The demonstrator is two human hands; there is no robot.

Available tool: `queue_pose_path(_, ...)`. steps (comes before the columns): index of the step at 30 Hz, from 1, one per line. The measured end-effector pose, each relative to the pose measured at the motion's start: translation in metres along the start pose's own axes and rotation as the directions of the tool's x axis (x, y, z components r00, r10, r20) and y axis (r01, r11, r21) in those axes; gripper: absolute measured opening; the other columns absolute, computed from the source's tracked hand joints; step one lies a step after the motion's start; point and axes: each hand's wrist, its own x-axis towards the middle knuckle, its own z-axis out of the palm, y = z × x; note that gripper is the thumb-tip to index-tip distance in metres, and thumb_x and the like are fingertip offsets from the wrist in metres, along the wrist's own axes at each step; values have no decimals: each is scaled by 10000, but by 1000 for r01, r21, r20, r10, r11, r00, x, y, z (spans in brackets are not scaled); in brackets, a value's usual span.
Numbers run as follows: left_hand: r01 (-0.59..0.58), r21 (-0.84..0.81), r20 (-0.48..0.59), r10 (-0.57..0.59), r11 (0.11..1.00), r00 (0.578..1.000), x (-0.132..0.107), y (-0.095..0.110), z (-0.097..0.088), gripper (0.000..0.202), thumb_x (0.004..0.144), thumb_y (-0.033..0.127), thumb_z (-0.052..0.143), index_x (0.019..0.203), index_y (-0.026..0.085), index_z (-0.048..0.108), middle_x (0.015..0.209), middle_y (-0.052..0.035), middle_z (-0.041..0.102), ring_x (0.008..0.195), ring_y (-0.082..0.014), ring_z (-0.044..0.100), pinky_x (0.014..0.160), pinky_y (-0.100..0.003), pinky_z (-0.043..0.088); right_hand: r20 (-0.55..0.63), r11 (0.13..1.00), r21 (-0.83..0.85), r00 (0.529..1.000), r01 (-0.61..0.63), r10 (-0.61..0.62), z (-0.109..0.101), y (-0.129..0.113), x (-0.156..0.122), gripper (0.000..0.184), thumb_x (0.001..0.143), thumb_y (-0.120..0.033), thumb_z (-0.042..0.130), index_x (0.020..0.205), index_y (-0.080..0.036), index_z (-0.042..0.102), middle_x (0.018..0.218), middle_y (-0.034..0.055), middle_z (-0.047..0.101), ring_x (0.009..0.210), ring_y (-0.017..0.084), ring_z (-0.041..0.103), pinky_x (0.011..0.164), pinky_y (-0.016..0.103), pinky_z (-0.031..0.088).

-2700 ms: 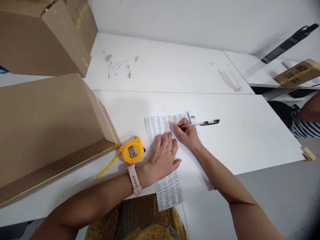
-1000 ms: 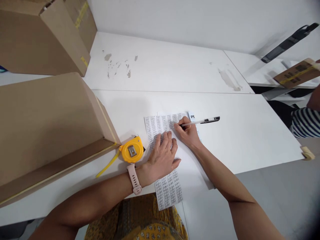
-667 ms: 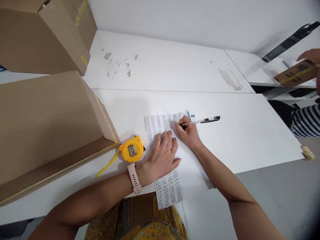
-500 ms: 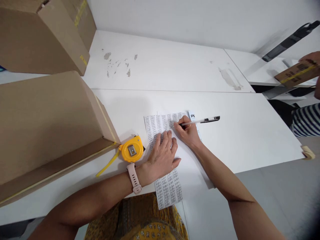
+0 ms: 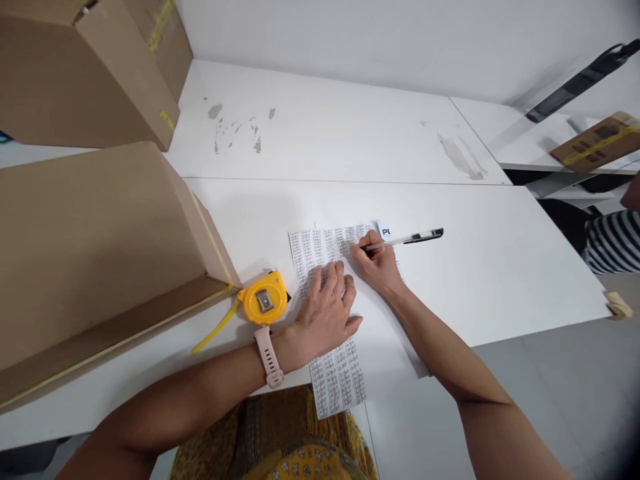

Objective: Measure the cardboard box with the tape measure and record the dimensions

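A sheet of paper point(image 5: 340, 383) covered in columns of small handwriting lies on the white table, its near end hanging past the edge. My left hand point(image 5: 327, 307) rests flat on it, fingers spread and holding nothing. In my right hand point(image 5: 380, 267) a pen point(image 5: 417, 238) with a clear barrel and black ends is pinched, its tip hidden behind the fingers over the upper part of the sheet. Under the right side shows a light-blue printed item point(image 5: 384, 228), mostly covered. A yellow tape measure point(image 5: 264, 298) with a wrist strap lies just left of my left hand.
Large cardboard boxes point(image 5: 90, 233) fill the left of the table. At the far right, a small taped carton point(image 5: 595, 143) and a black upright cylinder point(image 5: 575, 87) stand by the wall. A person in a striped sleeve point(image 5: 613, 240) is at the right edge.
My right hand and the pen have shifted slightly to the right along the writing. The other person's hand has drawn back from the small carton. My left hand stays put.
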Motion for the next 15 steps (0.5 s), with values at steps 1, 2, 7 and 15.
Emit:
queue_pose_path(1, 3, -2, 1, -3, 1000, 1000, 0, 0, 0, 720, 999, 549, 437, 1447, -14, 459, 1556, -322, 401, 1450, -425, 382, 1173, -567, 302, -3, 1000, -2, 1000, 5, -5, 0, 0, 0, 263, 826, -278, 647, 669, -239, 439, 570, -56, 384, 550, 116, 343, 515, 277, 299)
queue_pose_path(2, 7, -8, 3, -7, 1000, 1000, 0, 0, 0, 718, 997, 552, 441, 1450, -6, 460, 1559, -312, 405, 1453, -419, 379, 1178, -564, 297, -2, 1000, -5, 1000, 10, -10, 0, 1, 0, 264, 829, -281, 645, 670, -239, 439, 571, -56, 382, 550, 116, 341, 515, 277, 300)
queue_pose_path(7, 11, -14, 4, -11, 1000, 1000, 1, 0, 0, 708, 996, 552, 447, 1449, 8, 467, 1560, -293, 418, 1455, -406, 381, 1181, -553, 299, 12, 1000, -14, 1000, 18, -17, -1, 2, 0, 271, 827, -283, 653, 666, -237, 440, 571, -55, 385, 551, 114, 341, 515, 275, 298)
queue_pose_path(15, -4, 4, -4, 4, 1000, 1000, 1, 0, 0, 719, 1002, 539, 439, 1447, -27, 455, 1547, -339, 401, 1444, -430, 394, 1165, -566, 311, 8, 1000, -16, 1000, 2, -2, -1, 1, 0, 263, 815, -251, 653, 664, -237, 437, 562, -59, 381, 547, 116, 338, 520, 280, 281)
